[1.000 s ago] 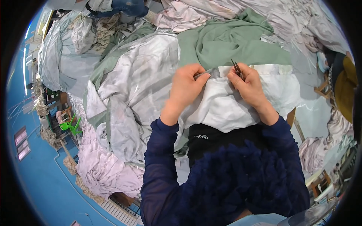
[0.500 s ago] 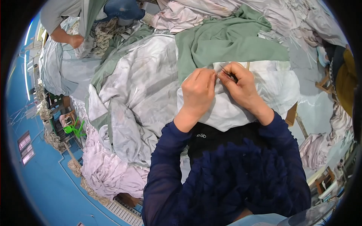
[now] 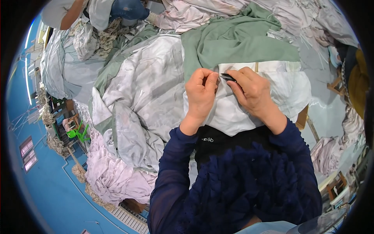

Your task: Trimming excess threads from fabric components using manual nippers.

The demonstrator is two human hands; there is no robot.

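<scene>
Across my lap and the table in front lies a white cloth (image 3: 241,117) joined to a green cloth (image 3: 237,46). My left hand (image 3: 200,93) is closed in a pinch, thumb against bent forefinger, at the white cloth's left edge; a fold there seems caught between the fingertips. Small dark thread snips (image 3: 227,77) sit in my right hand (image 3: 253,91), which is closed around them. Their tip points left, just short of my left fingertips. Any thread between the hands is too fine to make out.
Rumpled whitish sheets (image 3: 148,78) with green borders spread to the left, with a pale pink pile (image 3: 113,171) below them. Another person's arm (image 3: 72,15) is at the upper left. A bright green plastic object (image 3: 79,133) stands near the blue floor (image 3: 50,187).
My hands have drawn slightly apart, and the snips now lie more level, pointing left. The other person's hand has lifted away from the cloth at upper left.
</scene>
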